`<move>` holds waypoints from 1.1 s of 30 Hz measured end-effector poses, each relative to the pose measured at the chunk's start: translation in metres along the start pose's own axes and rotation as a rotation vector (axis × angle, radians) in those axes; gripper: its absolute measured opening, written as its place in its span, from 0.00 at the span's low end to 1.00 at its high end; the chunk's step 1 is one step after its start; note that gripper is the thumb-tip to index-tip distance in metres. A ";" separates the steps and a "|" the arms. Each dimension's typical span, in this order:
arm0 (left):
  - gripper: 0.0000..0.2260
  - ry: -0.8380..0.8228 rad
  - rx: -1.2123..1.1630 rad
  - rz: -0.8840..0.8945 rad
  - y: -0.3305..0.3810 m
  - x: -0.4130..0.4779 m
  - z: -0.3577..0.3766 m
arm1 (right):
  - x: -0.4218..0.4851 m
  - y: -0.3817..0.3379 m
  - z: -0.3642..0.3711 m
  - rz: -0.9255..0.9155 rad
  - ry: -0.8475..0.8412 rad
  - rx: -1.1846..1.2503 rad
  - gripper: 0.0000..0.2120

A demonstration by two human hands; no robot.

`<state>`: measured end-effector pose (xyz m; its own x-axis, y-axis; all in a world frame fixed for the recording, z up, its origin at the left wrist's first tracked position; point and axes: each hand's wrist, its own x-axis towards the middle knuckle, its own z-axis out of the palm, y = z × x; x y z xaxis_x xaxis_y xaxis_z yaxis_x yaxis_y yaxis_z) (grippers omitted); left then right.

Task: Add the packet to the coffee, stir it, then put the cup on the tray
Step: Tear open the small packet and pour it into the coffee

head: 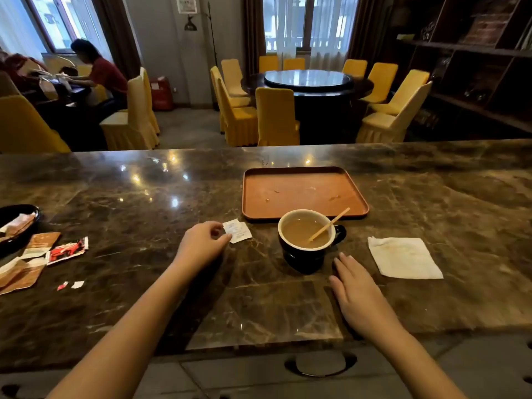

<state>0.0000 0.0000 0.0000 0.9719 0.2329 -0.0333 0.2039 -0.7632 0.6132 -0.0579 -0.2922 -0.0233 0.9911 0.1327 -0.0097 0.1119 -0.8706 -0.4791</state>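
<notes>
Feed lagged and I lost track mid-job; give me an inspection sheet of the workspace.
Surface: dark marble counter, glossy.
Job's things: cup of milky coffee with stirrer in it, on the counter just short of the tray; white packet left of the cup.
Clutter: torn wrappers and black dish far left; napkin right.
Hands: left hand fingertips at the packet; right hand flat beside the cup.
Cables: nothing seen.
Surroundings: yellow chairs, round table, a seated person.
</notes>
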 end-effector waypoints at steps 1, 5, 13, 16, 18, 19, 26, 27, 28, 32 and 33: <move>0.21 0.013 0.038 -0.009 0.002 0.007 0.006 | 0.000 0.000 0.004 -0.014 0.000 -0.072 0.26; 0.25 0.033 0.202 -0.055 0.012 0.023 0.019 | 0.000 0.002 0.010 -0.047 0.008 -0.135 0.27; 0.19 0.040 0.243 -0.018 0.011 0.032 0.024 | -0.001 0.007 0.015 -0.051 0.063 -0.136 0.30; 0.13 0.063 0.149 0.000 0.008 0.034 0.022 | -0.001 0.006 0.014 -0.060 0.074 -0.126 0.29; 0.09 0.082 0.068 0.005 0.005 0.035 0.022 | -0.001 0.005 0.013 -0.064 0.088 -0.103 0.27; 0.08 0.099 0.023 0.000 0.004 0.035 0.021 | -0.002 0.005 0.013 -0.064 0.102 -0.087 0.27; 0.11 0.044 -0.206 -0.038 0.010 0.027 0.004 | -0.002 0.008 0.012 -0.059 0.163 0.018 0.26; 0.10 0.015 -0.228 -0.034 0.012 0.025 -0.001 | -0.002 0.007 0.012 -0.060 0.170 0.033 0.25; 0.09 -0.007 -0.244 -0.027 0.015 0.023 -0.006 | -0.002 0.007 0.012 -0.061 0.176 0.052 0.25; 0.04 -0.081 -0.291 0.052 0.030 0.009 -0.029 | -0.004 0.008 0.011 -0.060 0.205 0.137 0.20; 0.04 -0.102 -0.307 0.070 0.035 0.004 -0.034 | -0.004 0.008 0.011 -0.057 0.212 0.159 0.19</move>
<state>0.0073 -0.0050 0.0480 0.9922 0.1134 -0.0519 0.1065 -0.5538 0.8258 -0.0617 -0.2949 -0.0368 0.9784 0.0630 0.1970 0.1720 -0.7768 -0.6059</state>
